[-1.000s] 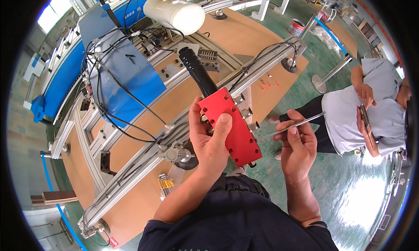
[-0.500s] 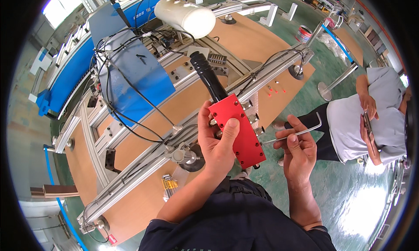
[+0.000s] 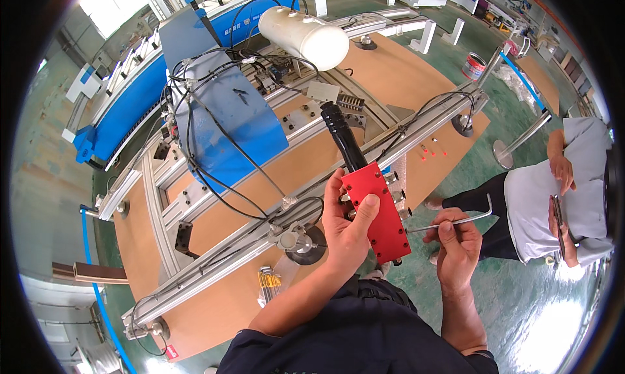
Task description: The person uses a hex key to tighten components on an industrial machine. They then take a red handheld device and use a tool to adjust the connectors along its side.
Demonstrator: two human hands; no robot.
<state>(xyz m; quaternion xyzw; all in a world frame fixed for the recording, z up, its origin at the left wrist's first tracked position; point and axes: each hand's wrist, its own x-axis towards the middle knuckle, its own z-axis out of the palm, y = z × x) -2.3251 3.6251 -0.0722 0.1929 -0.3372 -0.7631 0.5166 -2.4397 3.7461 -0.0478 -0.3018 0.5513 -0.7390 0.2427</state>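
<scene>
My left hand (image 3: 348,227) is wrapped round a red metal block (image 3: 390,234), its thumb lying on the broad face. Dark screws dot that face, and metal fittings (image 3: 398,197) stick out of both long sides. From the block's upper end runs a black ribbed cylindrical handle (image 3: 342,136). To the right, my right hand (image 3: 458,250) pinches a bent hex key (image 3: 465,221) between thumb and fingers. The key's long arm points left, its tip at the block's right side; whether it sits in a screw I cannot tell. Its short arm bends upward.
An aluminium frame (image 3: 228,260) with a blue-grey cover (image 3: 234,120), cables and a white tank (image 3: 303,39) stands ahead on brown board (image 3: 416,65). A yellow-and-clear packet (image 3: 268,281) lies near my left forearm. At right, another person (image 3: 547,185) holds a phone-like device.
The whole view has shifted, so everything sits lower and further right. My right fingers have closed in more on the hex key. The left hand keeps its hold on the block.
</scene>
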